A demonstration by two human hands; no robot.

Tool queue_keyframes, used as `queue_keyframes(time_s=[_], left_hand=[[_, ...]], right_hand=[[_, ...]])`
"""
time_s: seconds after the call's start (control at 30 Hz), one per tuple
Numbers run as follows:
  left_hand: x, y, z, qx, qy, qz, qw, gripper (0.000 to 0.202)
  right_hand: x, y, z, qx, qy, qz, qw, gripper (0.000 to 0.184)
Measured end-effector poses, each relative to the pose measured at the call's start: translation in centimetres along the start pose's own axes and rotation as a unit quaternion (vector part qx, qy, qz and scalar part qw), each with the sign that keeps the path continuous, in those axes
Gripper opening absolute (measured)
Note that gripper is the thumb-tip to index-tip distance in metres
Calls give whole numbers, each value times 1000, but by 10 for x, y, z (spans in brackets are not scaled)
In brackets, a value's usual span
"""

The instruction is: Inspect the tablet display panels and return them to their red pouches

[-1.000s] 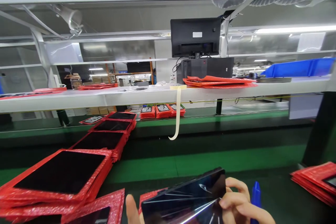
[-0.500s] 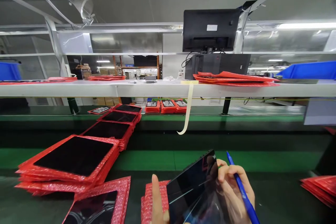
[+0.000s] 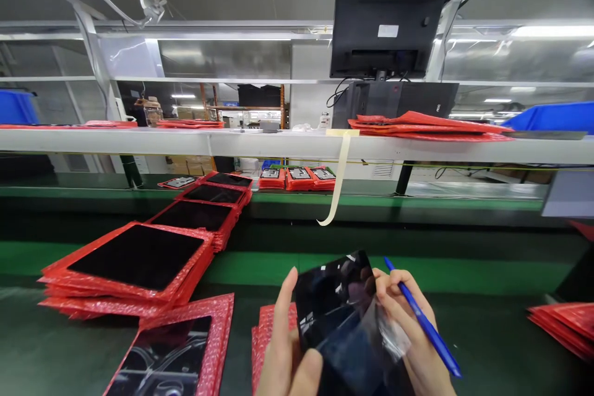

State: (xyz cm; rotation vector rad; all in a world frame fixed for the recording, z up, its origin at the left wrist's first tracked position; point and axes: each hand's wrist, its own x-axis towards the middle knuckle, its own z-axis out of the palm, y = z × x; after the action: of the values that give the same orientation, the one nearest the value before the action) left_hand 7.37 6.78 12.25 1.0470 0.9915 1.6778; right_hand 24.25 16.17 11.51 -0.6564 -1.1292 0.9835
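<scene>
The left hand [image 3: 288, 346] cradles a glossy black rectangular glass panel [image 3: 334, 303] low in the view at about six o'clock, thumb pressed on its near face and fingers wrapped up its left edge. The right hand [image 3: 408, 334] pinches a thin clear plastic film [image 3: 385, 337] between thumb and forefinger at the panel's three-o'clock edge, and a slim blue pen [image 3: 424, 325] is tucked in the same fingers, pointing down toward four o'clock. The film looks lifted and crumpled at that corner but appears to cover much of the glass, so I judge the peel begun and mostly left to do.

At nine o'clock, stacks of black panels in red bubble-wrap sleeves [image 3: 134, 260] run back along the green conveyor belt [image 3: 464, 272], and one sleeved panel [image 3: 171, 352] lies just left of the hands. A flat red sleeve [image 3: 266, 334] lies beneath the held panel. A strip of beige tape [image 3: 341, 173] hangs from the grey shelf [image 3: 185, 143] at twelve o'clock.
</scene>
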Motion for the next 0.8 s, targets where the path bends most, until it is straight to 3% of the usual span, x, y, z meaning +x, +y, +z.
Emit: queue_keyframes(time_s=[0.2, 0.37, 0.63, 0.8], left_hand=[[6, 11, 5, -84, -32, 4, 996, 72], [7, 15, 3, -62, -78, 5, 995, 65], [14, 7, -2, -97, -39, -8, 995, 48], [17, 3, -6, -121, -86, 6, 989, 43]], right_hand=[[-2, -1, 1, 56, -5, 79, 995, 27], [-2, -2, 0, 85, 26, 97, 991, 28], [-1, 0, -1, 136, 156, 143, 968, 39], [0, 2, 0, 167, 182, 123, 961, 36]])
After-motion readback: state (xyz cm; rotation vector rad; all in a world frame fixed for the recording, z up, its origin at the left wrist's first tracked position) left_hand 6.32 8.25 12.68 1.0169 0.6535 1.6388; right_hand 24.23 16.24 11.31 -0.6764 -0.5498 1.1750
